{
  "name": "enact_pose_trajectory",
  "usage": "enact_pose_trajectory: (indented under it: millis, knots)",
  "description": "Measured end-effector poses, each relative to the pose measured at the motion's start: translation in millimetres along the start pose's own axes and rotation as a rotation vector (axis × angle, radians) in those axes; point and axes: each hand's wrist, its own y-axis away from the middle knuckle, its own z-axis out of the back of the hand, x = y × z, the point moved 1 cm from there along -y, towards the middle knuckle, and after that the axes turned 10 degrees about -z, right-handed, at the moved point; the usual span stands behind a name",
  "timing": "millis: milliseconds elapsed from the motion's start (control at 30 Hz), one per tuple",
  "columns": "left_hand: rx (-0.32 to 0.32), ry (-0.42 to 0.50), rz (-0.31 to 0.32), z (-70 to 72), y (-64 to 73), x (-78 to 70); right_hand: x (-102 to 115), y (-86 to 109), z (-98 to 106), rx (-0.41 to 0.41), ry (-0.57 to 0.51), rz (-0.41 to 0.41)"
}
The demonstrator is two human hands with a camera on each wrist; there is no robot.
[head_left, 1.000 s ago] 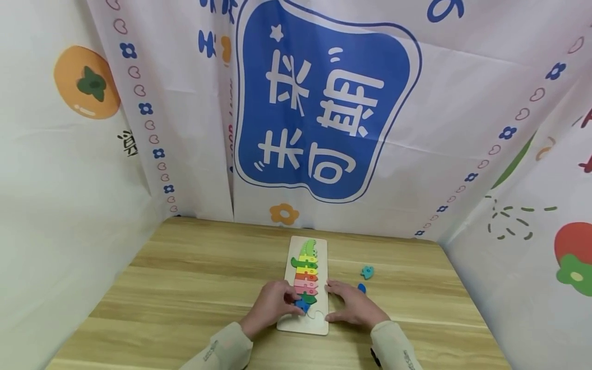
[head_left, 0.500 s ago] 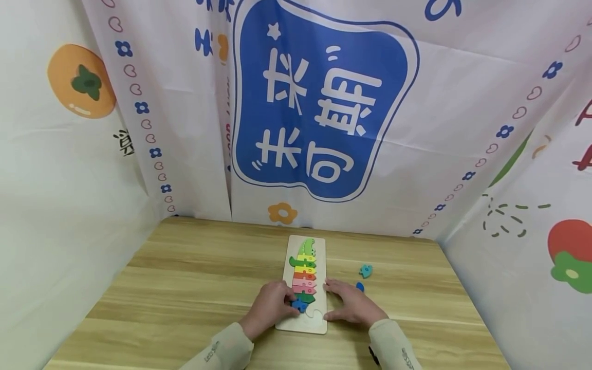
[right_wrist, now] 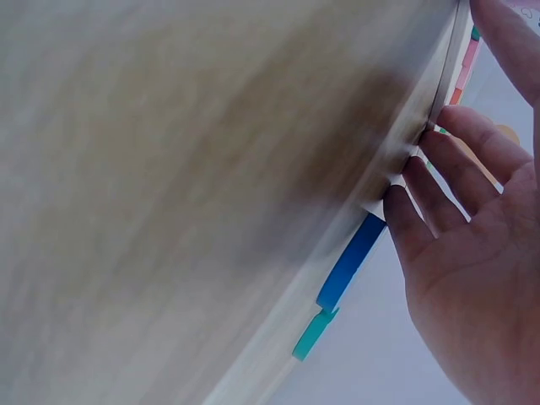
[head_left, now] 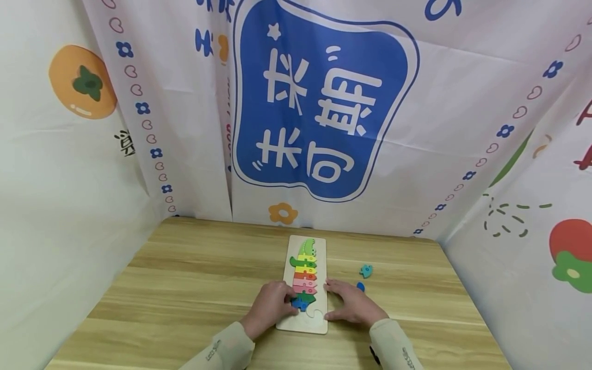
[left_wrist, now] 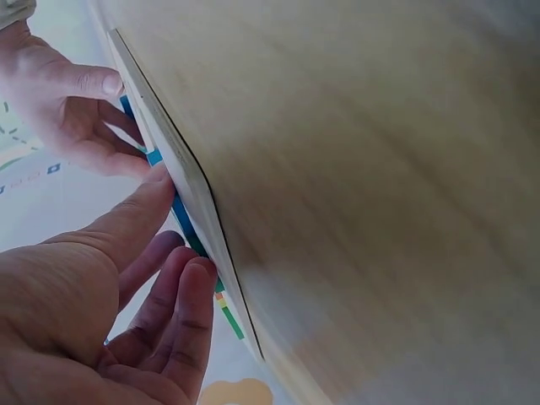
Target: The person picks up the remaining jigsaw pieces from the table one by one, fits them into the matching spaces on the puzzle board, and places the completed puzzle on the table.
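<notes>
A pale wooden puzzle board with a crocodile of coloured pieces lies on the table. My left hand is at the board's lower left, pinching a blue puzzle piece between thumb and fingers. That piece sits directly below the dark green piece; in the left wrist view the blue piece lies low against the board. My right hand rests along the board's right edge, and its fairly straight fingers touch that edge in the right wrist view. A curved outline shows on the board's bare lower part.
Right of the board lie a teal puzzle piece and another blue piece, the latter close to my right hand. The wood-grain table is bordered by printed white cloth at the back and sides.
The blue piece in my left hand has turned slightly and now sits closer up against the dark green piece. My right hand stays at the board's edge.
</notes>
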Motion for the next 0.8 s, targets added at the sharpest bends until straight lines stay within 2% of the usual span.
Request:
enact_pose_trajectory:
  millis: [333,467,533,633,700,800]
  knots:
    - [0.002,-0.006,0.004,1.0,0.3,-1.1,-1,0.2,0,-0.006,0.008,0.009]
    - [0.024,-0.017,-0.003,5.4,4.2,1.6,1,0.8,1,-0.005,0.008,0.014]
    - [0.058,-0.037,-0.020,9.6,6.7,5.9,2,1.8,2,-0.003,0.004,0.013]
    - [0.155,-0.054,-0.053,17.1,10.2,16.7,2,2.7,2,-0.001,-0.006,0.010]
    - [0.234,-0.040,-0.083,22.3,12.3,24.6,2,3.2,3,-0.002,-0.009,0.006]
    - [0.331,0.010,-0.096,27.9,16.2,34.9,2,3.5,2,-0.004,-0.003,0.010]
